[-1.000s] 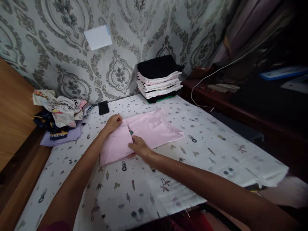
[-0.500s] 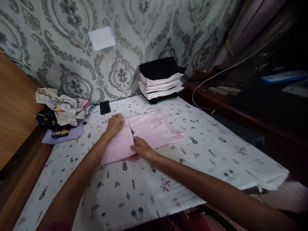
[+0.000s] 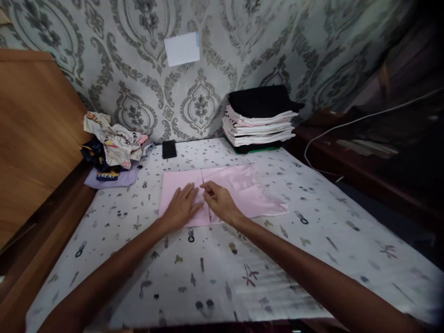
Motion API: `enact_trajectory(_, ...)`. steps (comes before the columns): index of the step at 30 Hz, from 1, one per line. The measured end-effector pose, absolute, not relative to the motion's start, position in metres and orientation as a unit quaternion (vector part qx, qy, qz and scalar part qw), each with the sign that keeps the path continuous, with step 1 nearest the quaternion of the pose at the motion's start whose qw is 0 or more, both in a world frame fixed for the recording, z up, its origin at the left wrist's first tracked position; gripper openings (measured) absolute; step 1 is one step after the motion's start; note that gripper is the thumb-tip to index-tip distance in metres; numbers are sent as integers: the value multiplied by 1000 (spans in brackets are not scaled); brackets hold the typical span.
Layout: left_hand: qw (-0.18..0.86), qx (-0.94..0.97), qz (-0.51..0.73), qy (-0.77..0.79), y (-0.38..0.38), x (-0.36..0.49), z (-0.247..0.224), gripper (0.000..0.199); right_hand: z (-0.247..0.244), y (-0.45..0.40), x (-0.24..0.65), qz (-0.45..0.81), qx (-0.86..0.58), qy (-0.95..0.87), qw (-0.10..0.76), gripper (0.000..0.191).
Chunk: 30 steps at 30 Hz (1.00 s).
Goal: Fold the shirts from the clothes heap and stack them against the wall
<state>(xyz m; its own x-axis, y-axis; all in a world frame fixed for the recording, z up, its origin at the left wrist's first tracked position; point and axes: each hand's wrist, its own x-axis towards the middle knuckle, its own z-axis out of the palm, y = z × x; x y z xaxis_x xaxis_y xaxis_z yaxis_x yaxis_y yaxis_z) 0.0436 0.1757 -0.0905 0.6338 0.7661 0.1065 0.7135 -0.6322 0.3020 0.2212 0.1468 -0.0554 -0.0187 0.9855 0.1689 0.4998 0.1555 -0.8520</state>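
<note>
A folded pink garment [image 3: 239, 180] lies flat on the patterned white sheet, with the edge of a folded-over part running across its middle. My left hand [image 3: 182, 206] rests palm down on the folded left part, its fingers stretched out. Just to the right, my right hand [image 3: 218, 199] is curled, with thumb and forefinger pinched at that edge near the middle of the cloth. The loose right end of the garment is creased and uneven. Part of the edge is hidden under my right hand.
A tall stack of folded clothes [image 3: 260, 122], black on top, stands against the wall. A rumpled clothes pile [image 3: 118, 145] lies at the back left beside a wooden panel [image 3: 34, 120]. A black phone [image 3: 169, 149] lies near the wall. A white cable [image 3: 322, 134] hangs at the right.
My left hand has come from the garment's far edge toward me and now lies flat on it. My right hand has moved from the near side up to the middle of the fold edge. The view has shifted left.
</note>
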Motion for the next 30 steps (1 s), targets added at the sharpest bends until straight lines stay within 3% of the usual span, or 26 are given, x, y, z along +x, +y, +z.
enact_trajectory(5,118,893,136,413,194,29,-78,48,-58,198,193,189,-578,-746,271,46)
enact_trajectory(10,70,832,160,527,259,-8,-58,38,-74,218,187,117,-616,-760,171,48)
enact_trajectory(14,66,849,184,491,278,-5,-69,47,-87,219,191,112,-622,-753,185,47)
enact_trajectory(17,94,877,121,456,271,5,-86,56,-91,219,192,110,-616,-753,203,46)
enact_trajectory(23,114,828,85,543,267,-15,-92,65,-97,223,193,112,-610,-756,206,47)
enact_trajectory(30,113,871,80,472,175,-28,-90,66,-96,221,192,109,-610,-759,197,47)
